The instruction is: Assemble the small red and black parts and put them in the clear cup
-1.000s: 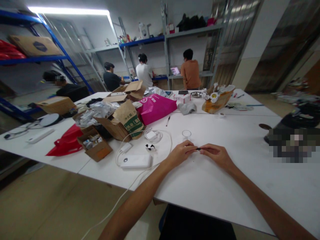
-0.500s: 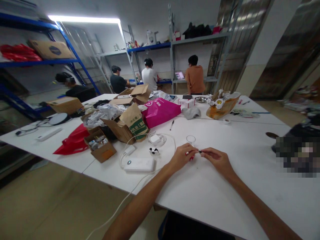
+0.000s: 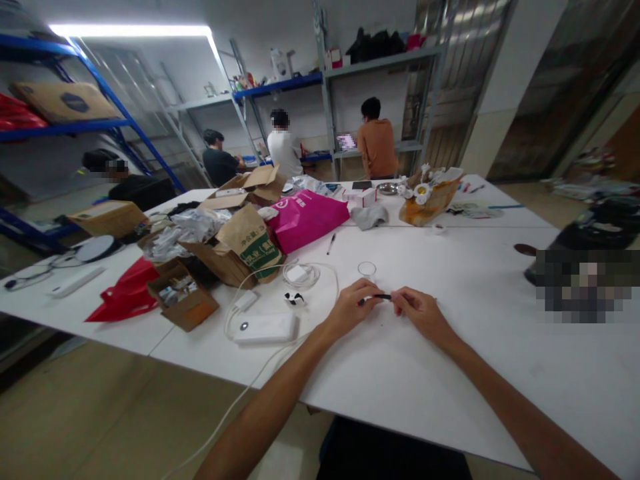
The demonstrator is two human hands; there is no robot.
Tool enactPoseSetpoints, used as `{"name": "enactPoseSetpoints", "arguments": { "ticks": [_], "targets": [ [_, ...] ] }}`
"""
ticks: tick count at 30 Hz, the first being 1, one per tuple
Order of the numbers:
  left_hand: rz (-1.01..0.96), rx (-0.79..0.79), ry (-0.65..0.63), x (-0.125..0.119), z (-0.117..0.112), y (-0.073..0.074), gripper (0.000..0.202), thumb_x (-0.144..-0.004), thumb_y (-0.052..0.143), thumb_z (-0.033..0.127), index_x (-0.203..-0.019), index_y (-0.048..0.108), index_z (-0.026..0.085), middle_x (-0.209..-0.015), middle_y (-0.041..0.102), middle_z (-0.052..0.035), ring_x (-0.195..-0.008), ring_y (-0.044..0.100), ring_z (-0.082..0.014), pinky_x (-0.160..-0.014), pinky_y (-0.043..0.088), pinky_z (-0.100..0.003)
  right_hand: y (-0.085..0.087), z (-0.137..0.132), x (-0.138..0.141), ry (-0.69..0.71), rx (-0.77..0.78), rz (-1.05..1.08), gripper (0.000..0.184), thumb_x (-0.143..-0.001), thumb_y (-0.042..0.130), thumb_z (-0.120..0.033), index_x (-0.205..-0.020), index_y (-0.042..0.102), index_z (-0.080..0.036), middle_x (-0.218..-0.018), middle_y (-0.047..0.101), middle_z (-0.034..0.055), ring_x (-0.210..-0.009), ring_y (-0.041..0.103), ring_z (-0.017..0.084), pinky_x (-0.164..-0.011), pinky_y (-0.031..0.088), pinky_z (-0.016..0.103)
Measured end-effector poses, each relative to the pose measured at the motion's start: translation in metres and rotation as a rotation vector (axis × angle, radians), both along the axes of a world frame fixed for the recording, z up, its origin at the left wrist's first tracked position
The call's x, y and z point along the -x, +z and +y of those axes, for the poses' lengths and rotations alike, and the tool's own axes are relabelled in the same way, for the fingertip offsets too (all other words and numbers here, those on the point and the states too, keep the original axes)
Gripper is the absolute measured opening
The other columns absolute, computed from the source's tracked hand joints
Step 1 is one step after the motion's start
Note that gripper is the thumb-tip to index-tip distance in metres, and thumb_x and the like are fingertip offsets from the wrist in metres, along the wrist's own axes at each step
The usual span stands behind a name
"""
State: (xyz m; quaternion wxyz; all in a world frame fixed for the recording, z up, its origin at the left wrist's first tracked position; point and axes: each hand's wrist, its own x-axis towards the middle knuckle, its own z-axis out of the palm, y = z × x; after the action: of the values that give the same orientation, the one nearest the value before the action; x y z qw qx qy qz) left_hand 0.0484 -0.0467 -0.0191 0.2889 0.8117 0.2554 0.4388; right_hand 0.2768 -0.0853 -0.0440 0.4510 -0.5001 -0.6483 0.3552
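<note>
My left hand [image 3: 355, 303] pinches a thin black stick-like object [image 3: 384, 297] above the white table; a dark end of it shows near the left fingers. The fingertips of my right hand [image 3: 419, 311] are closed at its other end. The fingers hide much of the object, so its kind is unclear. Just beyond the hands a clear round cup [image 3: 367, 270] stands on the table. A small black-and-white item [image 3: 294, 299] and a white power bank [image 3: 265, 329] lie left of my left hand.
A white cable [image 3: 327, 267] loops across the table [image 3: 450, 373]. Farther left are a small open carton [image 3: 187, 310], a red bag [image 3: 125, 293], a brown paper bag [image 3: 253, 243] and a magenta bag [image 3: 310, 220]. A pen [image 3: 331, 244] lies beyond the cup. Several people sit or stand at the shelves behind.
The view has turned slightly right. More of the black object now shows between my hands, and the red bit seen under my left fingers is no longer visible there.
</note>
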Motion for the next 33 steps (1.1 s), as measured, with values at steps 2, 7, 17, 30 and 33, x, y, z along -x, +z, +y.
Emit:
{"name": "enactPoseSetpoints", "arguments": {
  "ticks": [2, 7, 17, 30, 33],
  "targets": [
    [0.010, -0.014, 0.006, 0.001, 0.000, 0.000, 0.022, -0.103, 0.070, 0.034, -0.115, 0.082, 0.020, -0.107, 0.075, -0.0123, -0.095, 0.071, -0.0203, -0.078, 0.057, -0.029, 0.004, -0.002, 0.000, -0.014, 0.001, -0.035, 0.057, -0.104, 0.053, -0.070, -0.077, 0.067, -0.022, -0.072, 0.065, 0.0017, -0.070, 0.057, 0.013, -0.070, 0.044, 0.028],
    [0.059, -0.089, 0.016, 0.004, 0.003, -0.001, 0.023, -0.106, 0.067, 0.033, -0.118, 0.080, 0.019, -0.109, 0.075, -0.0120, -0.097, 0.072, -0.0199, -0.086, 0.059, -0.030, 0.009, -0.005, 0.004, -0.010, -0.006, -0.006, 0.053, -0.104, 0.053, -0.069, -0.085, 0.067, -0.021, -0.075, 0.065, 0.0013, -0.070, 0.058, 0.013, -0.073, 0.047, 0.029],
    [0.154, -0.228, 0.038, 0.007, 0.006, -0.007, 0.019, -0.106, 0.065, 0.024, -0.119, 0.078, 0.019, -0.108, 0.075, -0.0115, -0.097, 0.073, -0.0192, -0.086, 0.061, -0.031, 0.007, -0.005, 0.000, -0.005, -0.070, -0.106, 0.050, -0.106, 0.052, -0.062, -0.081, 0.067, -0.021, -0.073, 0.065, 0.0004, -0.070, 0.059, 0.012, -0.074, 0.047, 0.028],
    [0.195, -0.304, 0.053, 0.006, 0.007, -0.006, 0.019, -0.107, 0.065, 0.029, -0.117, 0.078, 0.018, -0.105, 0.075, -0.0117, -0.095, 0.073, -0.0198, -0.085, 0.060, -0.032, 0.010, -0.006, 0.002, 0.017, -0.067, -0.090, 0.044, -0.106, 0.055, -0.059, -0.086, 0.066, -0.021, -0.071, 0.062, -0.0017, -0.069, 0.059, 0.011, -0.073, 0.047, 0.026],
    [0.201, -0.309, 0.046, 0.006, 0.006, -0.006, 0.021, -0.108, 0.064, 0.031, -0.117, 0.078, 0.018, -0.104, 0.075, -0.0116, -0.095, 0.072, -0.0201, -0.085, 0.061, -0.032, 0.012, -0.007, 0.001, 0.005, -0.070, -0.150, 0.049, -0.107, 0.051, -0.058, -0.078, 0.063, -0.021, -0.069, 0.061, -0.0015, -0.068, 0.057, 0.011, -0.072, 0.044, 0.026]
  ]
}}
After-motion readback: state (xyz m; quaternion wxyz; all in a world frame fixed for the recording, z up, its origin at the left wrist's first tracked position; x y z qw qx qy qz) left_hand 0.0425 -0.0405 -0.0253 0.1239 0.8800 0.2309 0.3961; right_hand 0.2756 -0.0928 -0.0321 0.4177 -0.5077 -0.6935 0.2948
